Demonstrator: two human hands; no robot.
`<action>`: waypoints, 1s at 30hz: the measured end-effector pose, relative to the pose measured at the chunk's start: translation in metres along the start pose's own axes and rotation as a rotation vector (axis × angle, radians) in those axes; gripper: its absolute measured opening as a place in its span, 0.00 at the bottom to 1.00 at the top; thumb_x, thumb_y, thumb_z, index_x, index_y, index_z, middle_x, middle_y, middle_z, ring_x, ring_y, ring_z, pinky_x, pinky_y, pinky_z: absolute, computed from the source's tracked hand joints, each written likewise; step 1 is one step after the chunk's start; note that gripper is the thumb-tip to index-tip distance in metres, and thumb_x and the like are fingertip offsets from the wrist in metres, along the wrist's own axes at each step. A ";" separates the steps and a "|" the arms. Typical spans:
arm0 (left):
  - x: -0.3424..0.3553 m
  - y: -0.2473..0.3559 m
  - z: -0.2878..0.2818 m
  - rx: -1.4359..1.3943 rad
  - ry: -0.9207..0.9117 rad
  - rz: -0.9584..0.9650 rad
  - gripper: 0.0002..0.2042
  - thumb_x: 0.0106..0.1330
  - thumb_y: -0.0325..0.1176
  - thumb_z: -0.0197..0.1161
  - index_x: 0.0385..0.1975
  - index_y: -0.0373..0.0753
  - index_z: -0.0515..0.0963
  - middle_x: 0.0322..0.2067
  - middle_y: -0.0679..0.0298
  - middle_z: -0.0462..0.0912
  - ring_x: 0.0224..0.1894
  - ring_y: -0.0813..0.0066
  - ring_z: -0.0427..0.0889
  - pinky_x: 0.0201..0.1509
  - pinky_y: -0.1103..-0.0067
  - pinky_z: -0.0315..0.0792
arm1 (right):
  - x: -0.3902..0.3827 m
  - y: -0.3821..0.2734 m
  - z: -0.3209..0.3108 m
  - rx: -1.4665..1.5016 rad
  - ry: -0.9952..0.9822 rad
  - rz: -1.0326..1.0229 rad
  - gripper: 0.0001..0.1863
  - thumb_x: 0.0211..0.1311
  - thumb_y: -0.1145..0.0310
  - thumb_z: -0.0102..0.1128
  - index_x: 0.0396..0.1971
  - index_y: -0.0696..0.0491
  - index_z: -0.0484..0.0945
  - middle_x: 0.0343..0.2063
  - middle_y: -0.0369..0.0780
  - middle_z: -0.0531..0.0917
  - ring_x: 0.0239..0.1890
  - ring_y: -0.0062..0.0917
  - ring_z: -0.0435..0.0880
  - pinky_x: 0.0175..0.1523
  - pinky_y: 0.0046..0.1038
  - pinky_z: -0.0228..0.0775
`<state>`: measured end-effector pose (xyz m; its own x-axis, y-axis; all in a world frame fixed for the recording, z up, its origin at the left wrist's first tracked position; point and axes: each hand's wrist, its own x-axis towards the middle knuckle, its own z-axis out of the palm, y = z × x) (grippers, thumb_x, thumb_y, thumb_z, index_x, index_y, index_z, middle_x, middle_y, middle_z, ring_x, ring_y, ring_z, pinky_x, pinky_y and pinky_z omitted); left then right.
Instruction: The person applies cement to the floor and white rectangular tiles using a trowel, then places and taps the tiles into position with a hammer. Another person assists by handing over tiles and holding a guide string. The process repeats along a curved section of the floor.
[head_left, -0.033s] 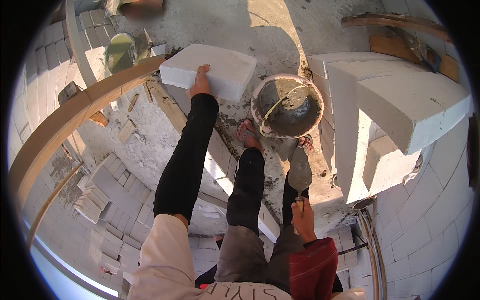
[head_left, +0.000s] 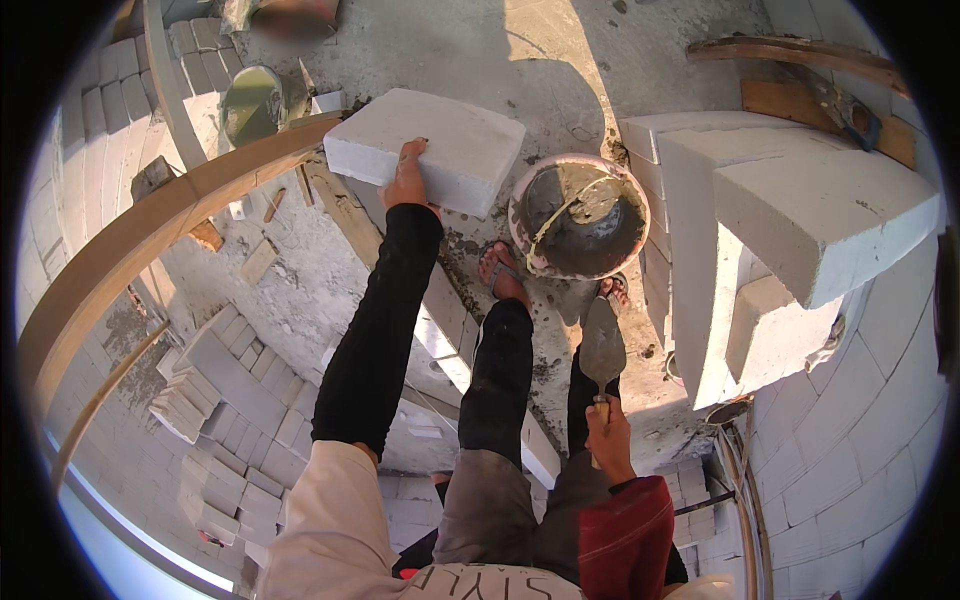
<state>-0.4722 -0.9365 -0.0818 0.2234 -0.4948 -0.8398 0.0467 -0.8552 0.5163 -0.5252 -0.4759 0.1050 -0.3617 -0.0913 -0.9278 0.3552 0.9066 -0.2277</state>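
On the far side of the concrete floor [head_left: 455,55], the left hand [head_left: 406,180] grips a white block [head_left: 440,125] left of a bucket [head_left: 517,222]; nearer, the right hand [head_left: 609,437] clasps a trowel [head_left: 604,345] by its handle.

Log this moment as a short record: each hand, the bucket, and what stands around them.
Left hand: at the near edge of a white block, reaching onto its top; firmness of grip unclear (left hand)
Right hand: closed around the handle of a trowel, blade pointing away from the body
Bucket: right of the block, mortar inside
Far right: stacked blocks
Left: wooden beam
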 end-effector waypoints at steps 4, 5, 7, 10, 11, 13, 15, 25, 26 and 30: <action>-0.139 0.045 -0.079 -0.041 -0.136 -0.004 0.32 0.63 0.41 0.74 0.66 0.39 0.70 0.55 0.61 0.77 0.59 0.65 0.78 0.62 0.64 0.74 | -0.006 0.004 -0.008 -0.078 -0.062 -0.045 0.18 0.76 0.62 0.61 0.57 0.58 0.74 0.23 0.35 0.76 0.16 0.17 0.75 0.21 0.24 0.70; -0.177 0.050 -0.103 -0.063 -0.184 0.048 0.30 0.64 0.40 0.73 0.64 0.38 0.71 0.55 0.59 0.76 0.59 0.64 0.78 0.64 0.64 0.73 | -0.007 0.000 -0.011 -0.088 -0.077 -0.036 0.18 0.76 0.62 0.61 0.56 0.57 0.74 0.23 0.35 0.76 0.16 0.17 0.74 0.21 0.24 0.70; -0.247 0.083 -0.142 0.032 -0.281 0.057 0.37 0.61 0.41 0.73 0.68 0.31 0.67 0.58 0.55 0.77 0.62 0.61 0.77 0.66 0.65 0.71 | -0.010 -0.007 -0.018 -0.111 -0.085 -0.043 0.17 0.76 0.61 0.60 0.55 0.57 0.75 0.24 0.35 0.75 0.16 0.18 0.74 0.21 0.24 0.70; -0.316 0.120 -0.220 0.146 -0.189 0.106 0.44 0.53 0.40 0.78 0.69 0.28 0.66 0.56 0.48 0.80 0.57 0.57 0.81 0.64 0.67 0.74 | -0.009 -0.007 -0.032 -0.212 -0.074 -0.093 0.21 0.74 0.61 0.61 0.58 0.59 0.75 0.27 0.41 0.82 0.17 0.24 0.81 0.23 0.30 0.75; -0.330 0.130 -0.243 0.197 -0.148 0.114 0.44 0.53 0.39 0.78 0.69 0.28 0.66 0.55 0.49 0.81 0.57 0.57 0.82 0.64 0.67 0.74 | -0.010 -0.006 -0.037 -0.241 -0.067 -0.110 0.21 0.74 0.61 0.61 0.58 0.59 0.75 0.28 0.41 0.81 0.17 0.24 0.80 0.23 0.30 0.76; -0.340 0.143 -0.289 0.295 -0.112 0.230 0.40 0.58 0.41 0.74 0.69 0.28 0.67 0.57 0.50 0.81 0.57 0.61 0.82 0.66 0.68 0.72 | -0.008 -0.007 -0.048 -0.297 -0.045 -0.123 0.21 0.74 0.61 0.61 0.58 0.59 0.75 0.29 0.41 0.81 0.18 0.24 0.81 0.23 0.29 0.76; -0.333 0.154 -0.317 0.394 -0.005 0.284 0.39 0.58 0.41 0.75 0.67 0.28 0.68 0.56 0.51 0.81 0.56 0.61 0.82 0.64 0.68 0.74 | -0.006 -0.008 -0.053 -0.305 -0.047 -0.118 0.20 0.75 0.60 0.60 0.57 0.60 0.75 0.28 0.40 0.80 0.19 0.23 0.80 0.22 0.29 0.74; -0.038 0.074 -0.362 0.861 0.216 0.633 0.41 0.44 0.57 0.85 0.44 0.31 0.71 0.38 0.45 0.84 0.41 0.50 0.86 0.49 0.63 0.81 | 0.008 -0.016 -0.052 -0.241 -0.104 -0.077 0.17 0.79 0.57 0.54 0.49 0.58 0.77 0.23 0.36 0.75 0.17 0.18 0.75 0.21 0.25 0.72; -0.024 0.076 -0.346 0.898 0.225 0.615 0.41 0.43 0.58 0.85 0.44 0.31 0.71 0.40 0.44 0.85 0.42 0.48 0.87 0.50 0.63 0.81 | 0.011 -0.015 -0.051 -0.262 -0.092 -0.095 0.16 0.80 0.58 0.53 0.48 0.58 0.77 0.23 0.35 0.74 0.17 0.17 0.74 0.20 0.24 0.71; 0.013 0.074 -0.304 0.984 0.197 0.545 0.43 0.42 0.58 0.85 0.47 0.31 0.70 0.44 0.39 0.87 0.48 0.43 0.89 0.53 0.61 0.82 | 0.022 -0.005 -0.047 -0.306 -0.063 -0.103 0.15 0.81 0.58 0.50 0.48 0.56 0.77 0.22 0.34 0.74 0.17 0.16 0.73 0.19 0.23 0.70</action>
<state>-0.1698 -0.9594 -0.0033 0.1329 -0.8787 -0.4586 -0.8673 -0.3271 0.3753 -0.5754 -0.4634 0.1000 -0.3246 -0.2052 -0.9233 0.0407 0.9722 -0.2304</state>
